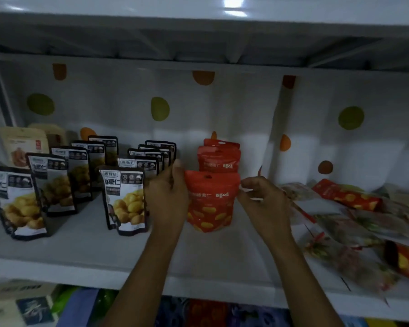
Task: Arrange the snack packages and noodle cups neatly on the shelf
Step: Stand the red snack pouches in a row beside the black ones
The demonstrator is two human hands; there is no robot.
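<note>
A red snack pouch [210, 201] stands upright at the front of a short row of red pouches [219, 156] in the middle of the white shelf [80, 251]. My left hand [168, 197] grips the front pouch's left edge, thumb up near its top corner. At the pouch's right edge my right hand [262, 199] has curled fingers pinching or touching the upper corner. Two rows of black chestnut pouches [125, 199] stand upright to the left.
Loose packages lie in a heap at the right, among them a red pouch lying flat [347, 195] and clear bags [345, 251]. Beige pouches [21, 145] stand at the back left. A dotted white backing [161, 107] closes the shelf behind. More goods [80, 308] sit on the shelf below.
</note>
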